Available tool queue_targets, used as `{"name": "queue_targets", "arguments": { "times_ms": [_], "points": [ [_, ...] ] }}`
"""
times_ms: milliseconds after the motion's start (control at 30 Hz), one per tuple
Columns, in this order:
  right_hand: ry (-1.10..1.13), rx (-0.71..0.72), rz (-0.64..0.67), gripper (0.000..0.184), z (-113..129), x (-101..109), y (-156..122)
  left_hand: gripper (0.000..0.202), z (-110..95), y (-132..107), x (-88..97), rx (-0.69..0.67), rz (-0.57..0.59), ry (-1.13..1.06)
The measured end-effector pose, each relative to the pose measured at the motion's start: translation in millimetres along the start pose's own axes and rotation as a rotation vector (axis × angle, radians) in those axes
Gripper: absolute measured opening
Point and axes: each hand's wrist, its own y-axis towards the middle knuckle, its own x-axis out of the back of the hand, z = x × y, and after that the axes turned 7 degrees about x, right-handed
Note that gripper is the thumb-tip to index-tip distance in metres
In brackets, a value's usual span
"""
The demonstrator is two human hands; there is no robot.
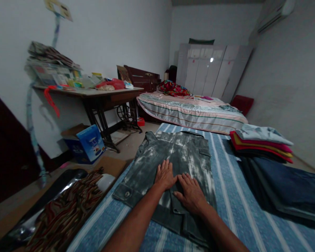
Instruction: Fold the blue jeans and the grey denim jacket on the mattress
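A dark grey denim jacket (147, 157) with pale bleached patches lies spread on a blue-and-white striped cloth (225, 185). Its collar end points away from me, and a button shows on its lower left corner. My left hand (165, 175) rests flat on the middle of the jacket, fingers stretched forward. Just to its right, my right hand (190, 192) lies on the jacket too, palm down with fingers apart. The two hands almost meet at the thumb and fingertips. Beneath the right hand the fabric is partly folded near the lower hem.
Folded shirts (262, 143) and a pile of folded dark jeans (291, 185) lie on the right. Leftward stand a cluttered sewing table (86, 91), a blue box (90, 145) and striped cloth (68, 210) in a low box. A bed (194, 112) stands beyond.
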Motion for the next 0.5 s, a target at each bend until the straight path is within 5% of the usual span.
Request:
{"name": "queue_targets", "arguments": {
  "times_ms": [500],
  "points": [
    [0.018,0.019,-0.085,0.066,0.0,-1.1,-1.6,0.075,0.9,3.1,-3.0,-0.007,-0.042,0.045]
  ]
}}
